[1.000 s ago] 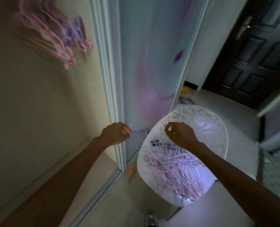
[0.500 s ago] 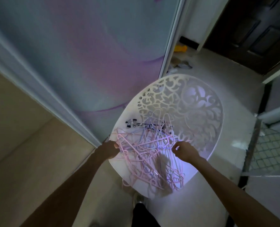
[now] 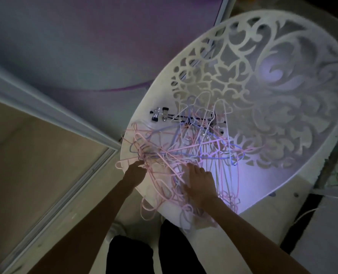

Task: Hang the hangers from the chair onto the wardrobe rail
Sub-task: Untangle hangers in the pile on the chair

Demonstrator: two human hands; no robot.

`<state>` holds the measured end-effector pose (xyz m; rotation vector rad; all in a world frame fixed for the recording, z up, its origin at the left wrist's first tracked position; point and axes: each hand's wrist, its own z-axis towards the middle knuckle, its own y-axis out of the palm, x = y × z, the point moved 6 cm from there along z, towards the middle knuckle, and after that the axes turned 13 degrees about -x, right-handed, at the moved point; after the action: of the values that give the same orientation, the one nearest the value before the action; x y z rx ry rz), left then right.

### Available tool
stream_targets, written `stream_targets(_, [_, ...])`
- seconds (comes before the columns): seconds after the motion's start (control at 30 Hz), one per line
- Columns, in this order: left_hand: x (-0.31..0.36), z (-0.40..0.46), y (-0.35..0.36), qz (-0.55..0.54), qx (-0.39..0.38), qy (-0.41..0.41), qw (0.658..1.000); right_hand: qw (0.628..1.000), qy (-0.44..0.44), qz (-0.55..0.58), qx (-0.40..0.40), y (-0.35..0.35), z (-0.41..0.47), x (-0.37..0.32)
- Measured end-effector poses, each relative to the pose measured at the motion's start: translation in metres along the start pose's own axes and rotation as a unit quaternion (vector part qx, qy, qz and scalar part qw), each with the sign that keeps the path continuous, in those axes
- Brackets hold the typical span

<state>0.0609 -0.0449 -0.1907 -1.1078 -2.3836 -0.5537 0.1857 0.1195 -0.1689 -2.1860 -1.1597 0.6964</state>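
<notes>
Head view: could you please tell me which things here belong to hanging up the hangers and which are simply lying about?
Part of the job:
- tangled hangers heaped on the seat
- white chair holding them
- left hand at the heap's edge
- right hand spread flat on the heap

Just lying about:
- sliding door panel
- floor

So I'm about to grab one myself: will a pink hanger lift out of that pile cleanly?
Probably not. The pink hangers lie tangled with blue and white ones on the chair, so neighbours likely snag and follow. Their thin wire looks light and slightly springy. Several overhang the seat edge and may slide off.
</notes>
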Motion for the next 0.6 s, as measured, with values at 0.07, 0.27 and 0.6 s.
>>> stream_targets(0.07, [0.002, -0.004, 0.000, 0.101, 0.052, -0.046, 0.992, 1.000, -0.012, -0.012, 0.020, -0.003, 0.001, -0.001])
stream_targets(0.27, [0.016, -0.012, -0.005, 0.094, 0.105, 0.055, 0.989, 0.988, -0.063, 0.138, 0.027, -0.021, -0.007, 0.019])
stream_targets(0.6, [-0.028, -0.045, -0.036, 0.060, 0.215, -0.034, 0.974, 0.922, -0.130, 0.363, -0.011, -0.044, -0.009, 0.039])
